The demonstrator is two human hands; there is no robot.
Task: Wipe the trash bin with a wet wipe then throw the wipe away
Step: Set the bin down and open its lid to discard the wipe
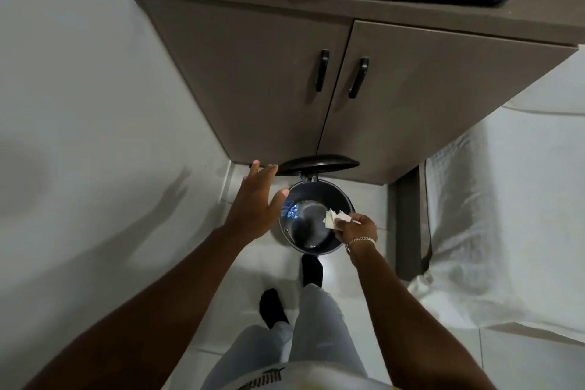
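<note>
The trash bin is sitting on the floor at the centre of the frame, its lid tipped up against the cabinet. The right hand is pinching the folded wipe over the bin's right rim. The left hand is hovering at the bin's left side, fingers spread wide, gripping nothing. One foot is resting just below the bin.

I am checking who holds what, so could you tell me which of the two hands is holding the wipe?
The right hand, the one with the bracelet, pinches the wipe over the open trash bin. The left hand is spread open and empty.
</note>
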